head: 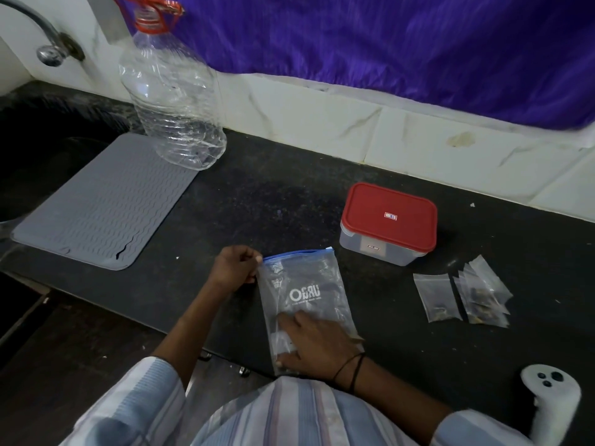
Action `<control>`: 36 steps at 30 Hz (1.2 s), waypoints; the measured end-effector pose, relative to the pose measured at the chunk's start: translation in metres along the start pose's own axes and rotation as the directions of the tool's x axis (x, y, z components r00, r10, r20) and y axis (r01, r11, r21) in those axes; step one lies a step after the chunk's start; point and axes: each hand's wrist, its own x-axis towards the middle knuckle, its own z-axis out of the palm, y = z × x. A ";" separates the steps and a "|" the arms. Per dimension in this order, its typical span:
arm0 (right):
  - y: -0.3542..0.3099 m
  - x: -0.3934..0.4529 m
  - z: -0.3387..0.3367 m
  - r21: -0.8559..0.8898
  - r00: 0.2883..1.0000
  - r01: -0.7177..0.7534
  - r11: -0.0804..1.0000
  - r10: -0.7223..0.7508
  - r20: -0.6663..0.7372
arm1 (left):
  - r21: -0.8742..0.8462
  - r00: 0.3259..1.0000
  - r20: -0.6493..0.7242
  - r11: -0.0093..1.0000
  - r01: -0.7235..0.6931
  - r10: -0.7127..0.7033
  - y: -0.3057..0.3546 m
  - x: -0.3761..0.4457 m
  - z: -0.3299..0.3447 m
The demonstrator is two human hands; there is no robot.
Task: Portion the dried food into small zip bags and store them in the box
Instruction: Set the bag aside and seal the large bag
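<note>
the left hand [233,268] pinches the blue zip edge of a large clear zip bag [306,297] at its top left corner; the right hand [317,344] lies flat with fingers spread, pressing the bag's lower part onto the dark counter [257,201]; small filled zip bags [463,294] lie to the right of it, just in front of the closed red-lidded box [388,222]; farther left stand a grey ribbed mat [103,204] and an empty plastic bottle [174,101].

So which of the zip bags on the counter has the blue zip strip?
The large zip bag under both hands, printed with white lettering; the small zip bags lying right of it are plain and clear.
</note>
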 end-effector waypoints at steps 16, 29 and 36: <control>0.069 0.008 -0.068 0.523 0.674 -0.505 0.687 0.692 -0.259 | 0.125 0.919 0.291 0.942 -0.313 0.267 0.010 0.005 -0.001; 0.081 0.020 -0.079 0.923 0.748 0.012 0.385 0.609 -0.263 | 0.312 0.838 0.269 0.781 -0.541 0.474 0.036 -0.005 -0.012; 0.062 0.023 -0.080 0.897 0.718 0.153 0.414 0.577 -0.389 | 0.569 0.637 0.420 0.359 -0.740 0.647 0.085 -0.016 0.042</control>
